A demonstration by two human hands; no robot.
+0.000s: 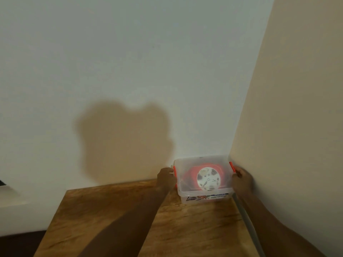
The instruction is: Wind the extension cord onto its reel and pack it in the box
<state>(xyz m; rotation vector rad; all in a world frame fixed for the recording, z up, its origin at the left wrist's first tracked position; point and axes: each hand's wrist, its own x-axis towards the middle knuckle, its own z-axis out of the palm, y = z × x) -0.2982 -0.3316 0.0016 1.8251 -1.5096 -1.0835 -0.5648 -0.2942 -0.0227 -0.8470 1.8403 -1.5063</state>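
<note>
A clear plastic box (185, 193) with red side latches stands at the far right corner of the wooden table (115, 219), against both walls, its lid on. Through the lid shows the red cord reel (191, 175) with its round white socket face. My left hand (166, 176) holds the box's left side at the red latch (174, 169). On the opposite side, my right hand (241, 179) grips the box by the other red latch (232, 166). No loose cord is visible.
White walls meet in a corner right behind the box. A grey strip (246, 223) runs along the table's right edge beside the right wall. A pale ledge (11, 195) juts out at the left. My shadow falls on the back wall.
</note>
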